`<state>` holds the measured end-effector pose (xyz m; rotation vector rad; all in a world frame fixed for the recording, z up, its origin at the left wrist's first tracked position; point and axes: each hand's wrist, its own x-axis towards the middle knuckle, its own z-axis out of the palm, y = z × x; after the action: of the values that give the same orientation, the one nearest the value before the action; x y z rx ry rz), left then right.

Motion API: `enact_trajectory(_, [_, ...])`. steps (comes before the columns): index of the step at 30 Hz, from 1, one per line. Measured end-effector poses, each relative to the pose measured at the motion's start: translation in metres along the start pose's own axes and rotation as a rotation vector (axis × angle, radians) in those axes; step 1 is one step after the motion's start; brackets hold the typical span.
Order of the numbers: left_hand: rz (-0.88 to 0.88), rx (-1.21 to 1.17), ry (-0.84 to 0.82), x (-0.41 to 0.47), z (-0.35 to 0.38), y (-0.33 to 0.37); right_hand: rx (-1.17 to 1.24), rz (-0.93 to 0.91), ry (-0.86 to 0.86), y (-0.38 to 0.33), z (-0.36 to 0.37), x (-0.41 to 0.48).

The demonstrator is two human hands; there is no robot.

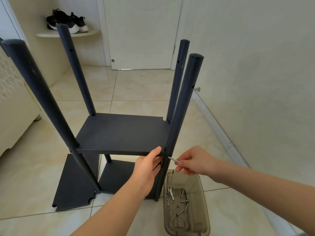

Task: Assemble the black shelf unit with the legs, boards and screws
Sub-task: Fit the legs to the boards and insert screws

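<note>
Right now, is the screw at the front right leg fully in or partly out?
Partly out: the screw shows its shaft outside the front right leg, and the right hand pinches its head.

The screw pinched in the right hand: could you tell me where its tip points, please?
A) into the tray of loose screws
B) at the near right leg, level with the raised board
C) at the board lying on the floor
B: the right hand pinches the screw with its tip at the near right leg, beside a corner of the raised board.
</note>
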<state>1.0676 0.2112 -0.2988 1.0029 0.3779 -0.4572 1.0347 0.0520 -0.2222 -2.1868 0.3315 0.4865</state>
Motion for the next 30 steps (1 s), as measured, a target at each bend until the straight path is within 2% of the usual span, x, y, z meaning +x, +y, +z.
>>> enact_trajectory(5, [-0.004,0.006,0.017,0.002,0.001,-0.001,0.003,0.019,0.032,0.003,-0.007,0.001])
enact_trajectory(11, [-0.005,0.013,-0.035,0.0,-0.003,-0.003,0.182,0.03,-0.062,0.006,0.003,-0.005])
enact_trajectory(14, [-0.002,0.014,-0.052,0.0,-0.004,-0.003,0.21,-0.005,-0.054,0.005,0.007,-0.005])
enact_trajectory(25, [-0.038,-0.007,-0.121,-0.006,0.0,-0.005,0.181,-0.043,0.057,0.009,0.01,0.005])
enact_trajectory(30, [-0.022,0.058,-0.08,-0.005,0.0,-0.007,0.073,-0.124,0.118,0.01,0.013,0.007])
